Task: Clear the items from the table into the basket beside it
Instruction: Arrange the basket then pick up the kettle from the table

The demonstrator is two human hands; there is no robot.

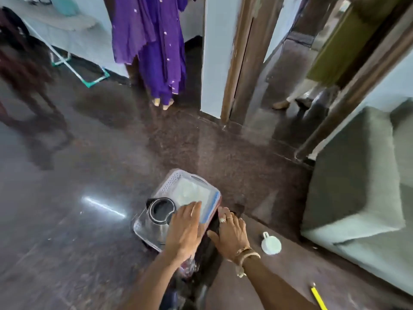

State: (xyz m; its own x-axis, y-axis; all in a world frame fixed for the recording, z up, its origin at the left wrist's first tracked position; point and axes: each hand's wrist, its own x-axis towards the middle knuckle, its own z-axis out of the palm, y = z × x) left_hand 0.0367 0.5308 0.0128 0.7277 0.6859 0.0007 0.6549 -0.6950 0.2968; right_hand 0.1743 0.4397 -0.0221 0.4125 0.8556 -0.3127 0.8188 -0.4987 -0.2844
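A white perforated basket stands on the floor against the left edge of the brown table. Inside it are a clear jar with a black lid and a white pouch with a blue edge. My left hand lies flat with straight fingers on the pouch, above the basket. My right hand curls its fingers and thumb round a dark item at the table's edge; what that item is I cannot tell. A white cup and a yellow pencil lie on the table.
A grey sofa stands to the right of the table. A person in a purple dress stands on the dark polished floor ahead, and another person's legs show in the doorway. A drying rack is at the back left.
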